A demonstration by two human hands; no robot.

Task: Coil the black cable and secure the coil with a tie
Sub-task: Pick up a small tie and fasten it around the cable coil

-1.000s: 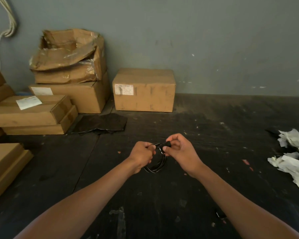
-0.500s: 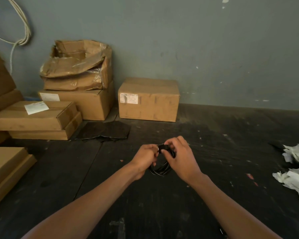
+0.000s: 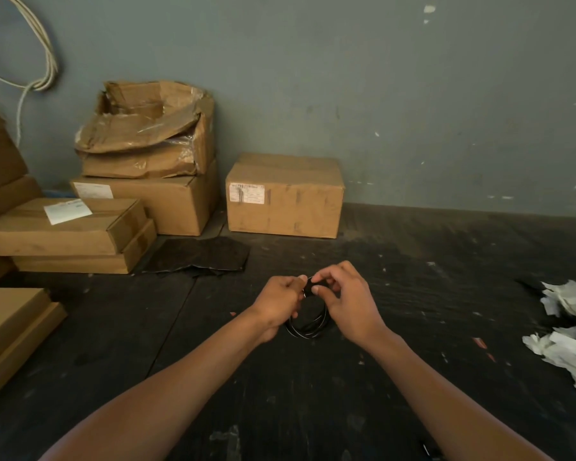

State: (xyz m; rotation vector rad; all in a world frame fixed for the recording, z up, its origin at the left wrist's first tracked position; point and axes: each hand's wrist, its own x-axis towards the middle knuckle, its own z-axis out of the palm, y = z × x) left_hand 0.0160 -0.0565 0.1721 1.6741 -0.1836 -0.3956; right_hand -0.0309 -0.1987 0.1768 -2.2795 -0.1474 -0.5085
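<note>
Pinched between two hands [image 3: 280, 302] [image 3: 346, 304] (both closed): one black cable coil [image 3: 308, 327].

A dull grey-green wall [image 3: 396, 94] runs across the back, scuffed and flecked with pale chips. A pale cord [image 3: 39, 58] loops down its upper left corner. Below lies a dark, worn floor [image 3: 413, 261] – speckled with small scraps and marked by a seam. Cardboard boxes [image 3: 74, 227] stack against the wall at left, the topmost box [image 3: 147, 131] crushed and torn open; a single labelled box [image 3: 285, 196] stands apart. A black sheet [image 3: 200, 254] lies flat before them. Crumpled white paper [image 3: 566, 324] gathers at right – light is dim and even.
</note>
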